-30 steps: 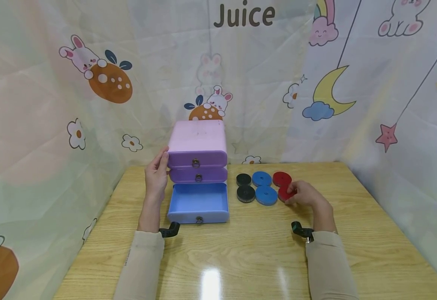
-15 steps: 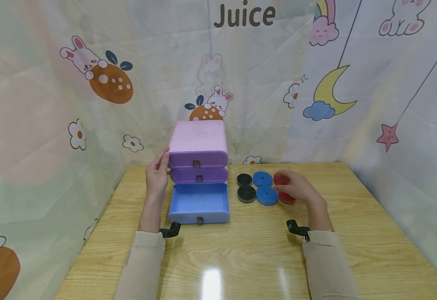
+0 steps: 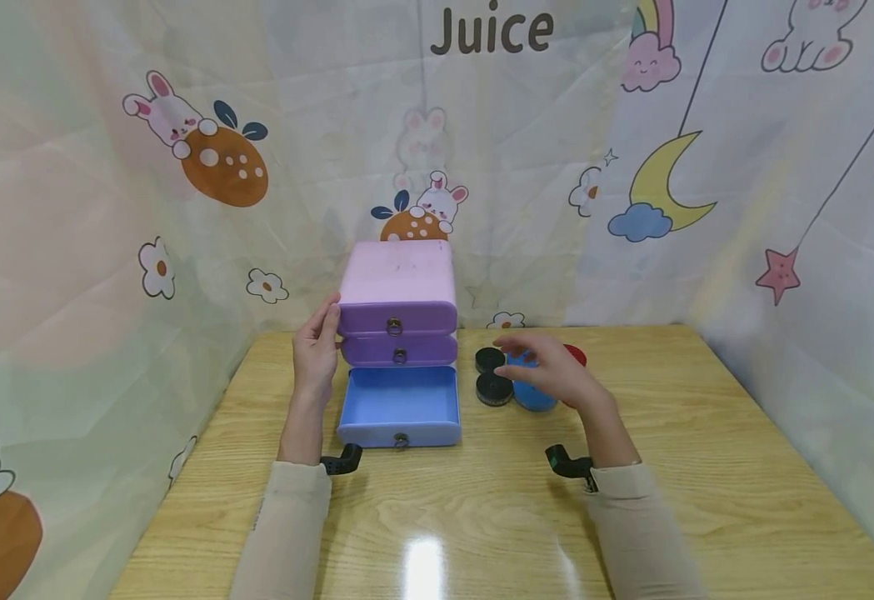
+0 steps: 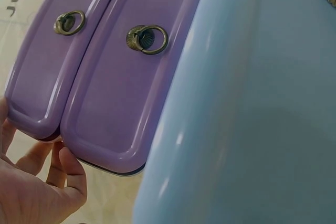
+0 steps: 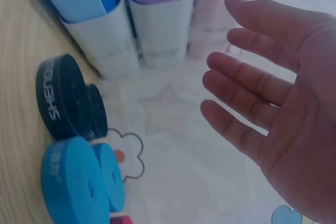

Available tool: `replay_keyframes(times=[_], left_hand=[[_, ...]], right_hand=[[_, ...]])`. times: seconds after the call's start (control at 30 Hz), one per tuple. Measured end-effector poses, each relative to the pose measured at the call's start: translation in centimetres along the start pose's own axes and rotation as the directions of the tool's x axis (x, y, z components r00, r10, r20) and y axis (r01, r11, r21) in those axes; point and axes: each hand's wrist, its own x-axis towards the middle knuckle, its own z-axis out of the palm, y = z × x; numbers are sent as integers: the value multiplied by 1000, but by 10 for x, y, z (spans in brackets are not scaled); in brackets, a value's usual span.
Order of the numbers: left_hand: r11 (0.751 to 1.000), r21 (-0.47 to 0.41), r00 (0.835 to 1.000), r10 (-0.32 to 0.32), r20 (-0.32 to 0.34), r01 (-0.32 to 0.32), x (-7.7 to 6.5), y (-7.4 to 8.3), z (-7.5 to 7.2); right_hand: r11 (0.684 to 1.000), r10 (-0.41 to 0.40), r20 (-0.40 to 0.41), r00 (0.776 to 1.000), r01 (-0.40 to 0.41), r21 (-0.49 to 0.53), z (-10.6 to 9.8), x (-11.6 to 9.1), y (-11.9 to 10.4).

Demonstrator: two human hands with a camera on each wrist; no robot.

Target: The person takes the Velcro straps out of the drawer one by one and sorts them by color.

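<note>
My left hand point(image 3: 315, 346) rests on the left side of a pink-topped drawer cabinet point(image 3: 399, 271), fingertips at the ends of its two purple drawers point(image 4: 121, 82). Below them, a blue drawer point(image 3: 399, 434) is pulled out, with nothing visible inside. To the right of the cabinet lie pairs of flat tape rolls. My right hand point(image 3: 552, 367) hovers over them with fingers spread and nothing in its grasp. Its fingertips reach the black tape rolls point(image 3: 494, 389), while the palm covers part of the blue tape rolls point(image 3: 535, 398). The red tape rolls point(image 3: 576, 354) are mostly hidden behind the hand.
A wooden table point(image 3: 481, 508) carries everything. Behind and beside it hangs a printed cloth point(image 3: 526, 167) with cartoon rabbits and a moon. A black wrist camera point(image 3: 342, 460) sits at the left cuff and another wrist camera point(image 3: 567, 462) at the right.
My right hand has left the front red tape roll and moved left, over the blue rolls towards the black ones, its fingers spreading. My left hand and the cabinet have stayed put.
</note>
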Motion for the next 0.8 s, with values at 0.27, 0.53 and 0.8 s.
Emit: replay_keyframes(times=[0.27,0.53,0.8], left_hand=[[1000,-1,1000,14,-6,-14,0,0,1],[1000,-2,1000,3,-2,-3,0,-1,0],[1000,-10,1000,-4,-10,4,0,-1,1]], right_hand=[[998,-63,11,998,64,-24,16,7,-11],[993,-98,98,990,104,-64,39,15,-21],[984,-125,182,975,145,-103,58,19,-36]])
